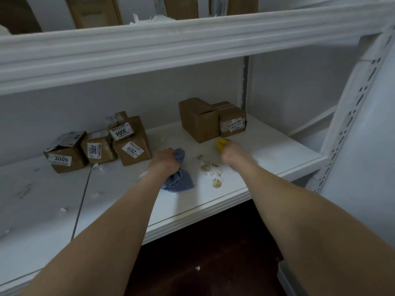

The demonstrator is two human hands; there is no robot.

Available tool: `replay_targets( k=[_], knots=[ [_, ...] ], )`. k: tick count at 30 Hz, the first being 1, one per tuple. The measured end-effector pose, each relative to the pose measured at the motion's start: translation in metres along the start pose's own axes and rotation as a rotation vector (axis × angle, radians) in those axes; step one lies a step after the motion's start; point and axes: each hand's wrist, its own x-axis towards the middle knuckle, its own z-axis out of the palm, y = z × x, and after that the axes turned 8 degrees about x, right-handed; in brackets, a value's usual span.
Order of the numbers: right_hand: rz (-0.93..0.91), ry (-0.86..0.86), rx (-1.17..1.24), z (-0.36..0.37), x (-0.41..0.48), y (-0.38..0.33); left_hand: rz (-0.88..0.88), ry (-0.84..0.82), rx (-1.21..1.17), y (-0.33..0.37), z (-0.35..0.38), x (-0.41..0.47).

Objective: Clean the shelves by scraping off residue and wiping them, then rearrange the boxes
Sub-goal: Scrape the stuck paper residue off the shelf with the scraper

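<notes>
My left hand is closed on a crumpled blue cloth that rests on the white shelf. My right hand grips a yellow scraper, of which only the handle end shows. Between the hands lie brownish residue patches on the shelf surface. Several brown cardboard boxes with numbered labels stand at the back left: 3005, 2007, 2011 and 3004 stacked on top. Two more boxes stand at the back right, just beyond the scraper.
The upper shelf beam hangs close above, with boxes on it. A perforated upright post bounds the right side. White paper scraps litter the left shelf board. Dark floor lies below the shelf edge.
</notes>
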Motion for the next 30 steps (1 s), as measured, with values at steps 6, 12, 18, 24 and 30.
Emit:
replay_targets(
  k=[6,12,18,24,30],
  knots=[
    [-0.241,-0.249,0.048,0.024,-0.008,-0.043,-0.041,-0.065,-0.033,-0.003,0.005,-0.003],
    [-0.045,0.042,0.046,0.009,0.010,-0.037,-0.033,-0.072,-0.102,-0.026,-0.003,-0.010],
    [-0.130,-0.079,-0.063,0.042,-0.002,-0.046,-0.102,-0.041,-0.158,-0.052,-0.009,-0.024],
    [-0.244,-0.238,-0.022,0.037,-0.003,-0.078,-0.170,-0.048,-0.187,-0.066,-0.008,-0.033],
    [-0.263,-0.035,0.142,0.058,0.010,-0.097,-0.354,0.062,-0.397,-0.085,-0.007,-0.034]
  ],
)
